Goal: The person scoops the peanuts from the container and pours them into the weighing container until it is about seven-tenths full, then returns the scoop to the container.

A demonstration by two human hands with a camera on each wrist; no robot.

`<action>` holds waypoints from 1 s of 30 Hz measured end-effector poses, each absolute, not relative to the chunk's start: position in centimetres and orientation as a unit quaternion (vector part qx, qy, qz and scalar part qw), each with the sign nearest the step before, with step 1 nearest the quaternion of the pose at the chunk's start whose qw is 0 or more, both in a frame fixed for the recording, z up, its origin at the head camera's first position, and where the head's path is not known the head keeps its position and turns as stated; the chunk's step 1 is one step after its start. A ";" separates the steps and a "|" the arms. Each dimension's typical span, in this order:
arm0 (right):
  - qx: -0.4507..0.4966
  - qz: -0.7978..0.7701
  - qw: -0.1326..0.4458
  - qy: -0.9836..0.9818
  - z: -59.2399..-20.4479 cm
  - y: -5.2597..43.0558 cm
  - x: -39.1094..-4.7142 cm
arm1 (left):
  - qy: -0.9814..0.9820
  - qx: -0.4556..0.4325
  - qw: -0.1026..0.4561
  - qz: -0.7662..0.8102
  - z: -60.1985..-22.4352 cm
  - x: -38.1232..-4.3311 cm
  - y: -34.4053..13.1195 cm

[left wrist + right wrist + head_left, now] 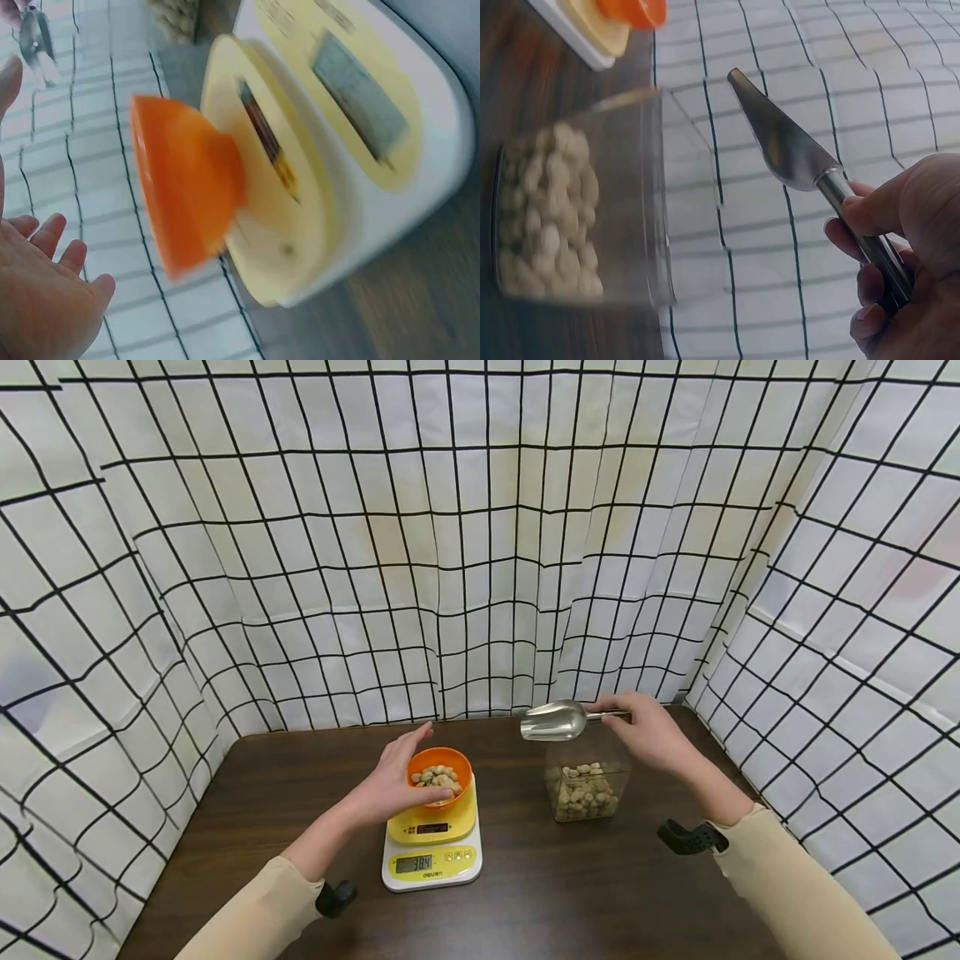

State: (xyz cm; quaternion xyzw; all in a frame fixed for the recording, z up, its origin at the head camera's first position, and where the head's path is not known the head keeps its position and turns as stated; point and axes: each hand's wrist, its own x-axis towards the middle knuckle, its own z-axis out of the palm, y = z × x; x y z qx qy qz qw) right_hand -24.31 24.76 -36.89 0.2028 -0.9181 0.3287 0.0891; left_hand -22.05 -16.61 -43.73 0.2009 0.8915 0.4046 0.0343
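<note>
My right hand [643, 727] grips the handle of a metal scoop [557, 722], its fingers wrapped round it in the right wrist view. The scoop hangs above a clear container [626, 217] part filled with peanuts [585, 792]. My left hand [390, 781] has its fingers spread beside an orange bowl [467, 766] that holds some peanuts; in the left wrist view a gap shows between the palm and the bowl. Under the bowl is a yellow and white kitchen scale [431, 864], its display reading about 38.4.
A dark wooden table [517, 893] carries the scale on the left and the container on the right. Behind and on both sides hangs a white curtain [480, 568] with a black grid. Both wrists wear black straps.
</note>
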 end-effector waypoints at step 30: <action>0.225 0.150 0.086 -0.959 -37.1 29.3 -24.0 | 0.867 0.263 0.124 0.406 -44.0 -23.6 -1.9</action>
